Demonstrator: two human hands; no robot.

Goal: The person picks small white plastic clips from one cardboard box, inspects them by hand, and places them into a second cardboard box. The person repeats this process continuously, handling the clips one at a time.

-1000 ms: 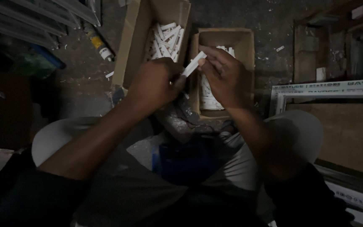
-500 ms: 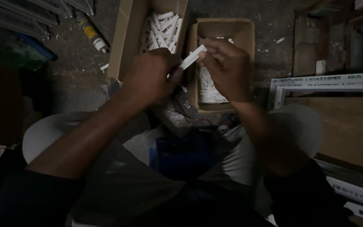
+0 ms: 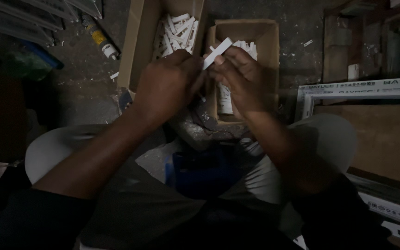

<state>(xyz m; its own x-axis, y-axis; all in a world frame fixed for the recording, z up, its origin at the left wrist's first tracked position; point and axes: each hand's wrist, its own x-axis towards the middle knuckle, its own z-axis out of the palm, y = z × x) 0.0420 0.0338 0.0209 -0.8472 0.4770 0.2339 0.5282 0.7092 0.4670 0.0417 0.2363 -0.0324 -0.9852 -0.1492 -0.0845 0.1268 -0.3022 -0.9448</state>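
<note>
Hands meet over two cardboard boxes on the dusty floor, and the work between them is fine fingertip handling of one small white plastic strip. The right hand pinches the strip between thumb and forefinger, the grip narrow and closed on its lower half, so that the upper end slants up and to the right, free in the air. The left hand is curled close against it, knuckles up; its fingertips are hidden behind its own back, so I cannot tell whether that grip is closed on the strip's lower end or only rests beside it.

To do this step well, I would judge that the pinch should stay low on the strip and light, since a thin plastic piece like this is likely to flex or snap under a hard squeeze. Keeping both wrists above the right box seems wise: a dropped piece would then fall among the white pieces already lying there. The left box holds a looser heap of similar strips, just beside the left knuckles. The light is poor, so the hands had better work close together and slowly. A tube with a yellow label lies well apart on the floor.
</note>
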